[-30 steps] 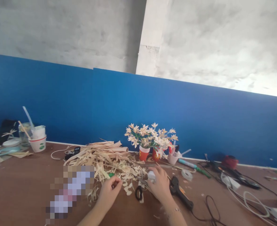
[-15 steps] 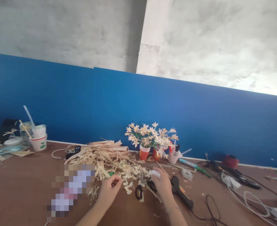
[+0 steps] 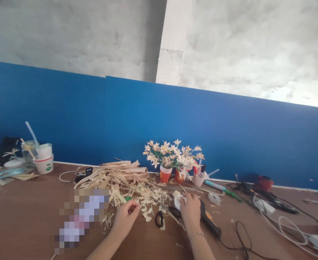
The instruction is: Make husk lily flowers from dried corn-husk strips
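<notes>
My left hand (image 3: 127,215) is closed in a pinch beside the heap of pale dried husk strips (image 3: 129,178); whatever is between its fingertips is too small to make out. My right hand (image 3: 190,211) has its fingers bent at a small round white item (image 3: 177,202), which they touch at its right side. Between the hands lie black-handled scissors (image 3: 159,219) among pale petal scraps (image 3: 147,213). Right of my right hand rests a black glue gun (image 3: 211,224), partly hidden by that hand.
Behind the hands stand red cups (image 3: 165,174) of pale flowers (image 3: 165,153) and a white cup (image 3: 198,180). A tape roll (image 3: 214,198) and cables (image 3: 291,231) lie right; a white bowl (image 3: 44,165) stands left.
My right hand has shifted slightly right, and the white item formerly at its fingers now shows at their left, over the table. My left hand has stayed in place.
</notes>
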`<action>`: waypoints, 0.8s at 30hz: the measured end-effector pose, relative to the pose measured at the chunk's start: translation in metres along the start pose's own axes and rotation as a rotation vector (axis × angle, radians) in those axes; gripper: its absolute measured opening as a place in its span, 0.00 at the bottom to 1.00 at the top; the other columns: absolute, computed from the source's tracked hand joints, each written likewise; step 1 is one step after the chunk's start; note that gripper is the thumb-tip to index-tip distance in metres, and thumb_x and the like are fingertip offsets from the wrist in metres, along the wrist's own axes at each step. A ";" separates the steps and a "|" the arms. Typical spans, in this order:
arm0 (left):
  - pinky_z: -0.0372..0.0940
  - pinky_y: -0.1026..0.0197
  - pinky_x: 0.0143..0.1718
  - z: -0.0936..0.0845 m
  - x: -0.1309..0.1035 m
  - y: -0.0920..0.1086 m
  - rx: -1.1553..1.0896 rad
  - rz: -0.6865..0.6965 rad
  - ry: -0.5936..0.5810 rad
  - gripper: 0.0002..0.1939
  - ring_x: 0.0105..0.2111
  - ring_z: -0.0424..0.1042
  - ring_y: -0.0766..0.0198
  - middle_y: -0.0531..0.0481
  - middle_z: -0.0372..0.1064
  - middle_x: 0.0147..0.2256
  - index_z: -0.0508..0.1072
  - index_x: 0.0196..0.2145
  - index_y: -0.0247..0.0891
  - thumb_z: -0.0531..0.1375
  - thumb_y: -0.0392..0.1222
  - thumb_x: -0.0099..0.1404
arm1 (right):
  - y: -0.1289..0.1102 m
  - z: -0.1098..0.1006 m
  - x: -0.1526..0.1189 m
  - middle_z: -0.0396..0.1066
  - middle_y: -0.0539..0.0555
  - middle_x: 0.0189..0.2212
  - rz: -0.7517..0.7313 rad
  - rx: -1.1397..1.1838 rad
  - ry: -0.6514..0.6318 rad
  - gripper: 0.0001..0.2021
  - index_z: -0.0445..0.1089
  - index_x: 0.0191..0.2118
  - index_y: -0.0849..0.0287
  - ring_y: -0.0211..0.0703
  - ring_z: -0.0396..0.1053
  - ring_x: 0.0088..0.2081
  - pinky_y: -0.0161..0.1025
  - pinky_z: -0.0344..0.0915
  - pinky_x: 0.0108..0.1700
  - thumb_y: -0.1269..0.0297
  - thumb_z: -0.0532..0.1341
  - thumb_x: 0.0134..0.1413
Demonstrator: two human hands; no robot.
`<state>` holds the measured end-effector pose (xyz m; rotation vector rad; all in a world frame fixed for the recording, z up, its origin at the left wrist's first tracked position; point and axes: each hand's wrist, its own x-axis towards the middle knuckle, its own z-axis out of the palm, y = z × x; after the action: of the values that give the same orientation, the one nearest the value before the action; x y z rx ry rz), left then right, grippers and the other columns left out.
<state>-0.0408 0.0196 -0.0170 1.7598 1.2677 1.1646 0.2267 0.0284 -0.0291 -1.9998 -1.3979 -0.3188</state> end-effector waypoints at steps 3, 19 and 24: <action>0.57 0.65 0.28 0.000 0.000 -0.001 0.000 0.002 0.003 0.11 0.23 0.62 0.65 0.55 0.62 0.20 0.67 0.23 0.37 0.53 0.45 0.58 | 0.001 0.001 0.001 0.65 0.65 0.37 0.053 0.038 0.043 0.14 0.71 0.36 0.64 0.52 0.66 0.37 0.42 0.61 0.37 0.71 0.49 0.51; 0.57 0.66 0.27 0.005 -0.005 0.012 -0.229 -0.033 -0.077 0.11 0.23 0.60 0.67 0.56 0.61 0.19 0.68 0.23 0.36 0.55 0.46 0.56 | -0.107 -0.024 -0.054 0.69 0.53 0.28 -0.145 0.997 -0.446 0.10 0.71 0.24 0.60 0.40 0.65 0.30 0.33 0.60 0.30 0.60 0.60 0.48; 0.60 0.63 0.28 0.001 -0.002 0.008 -0.127 -0.055 0.042 0.13 0.23 0.64 0.65 0.53 0.66 0.22 0.70 0.24 0.36 0.54 0.48 0.57 | -0.096 -0.016 -0.046 0.66 0.51 0.23 0.011 1.089 -0.369 0.16 0.68 0.19 0.61 0.41 0.63 0.29 0.35 0.60 0.33 0.54 0.61 0.47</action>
<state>-0.0376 0.0152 -0.0105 1.6066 1.2305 1.2290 0.1246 0.0036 -0.0061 -1.1559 -1.3233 0.7214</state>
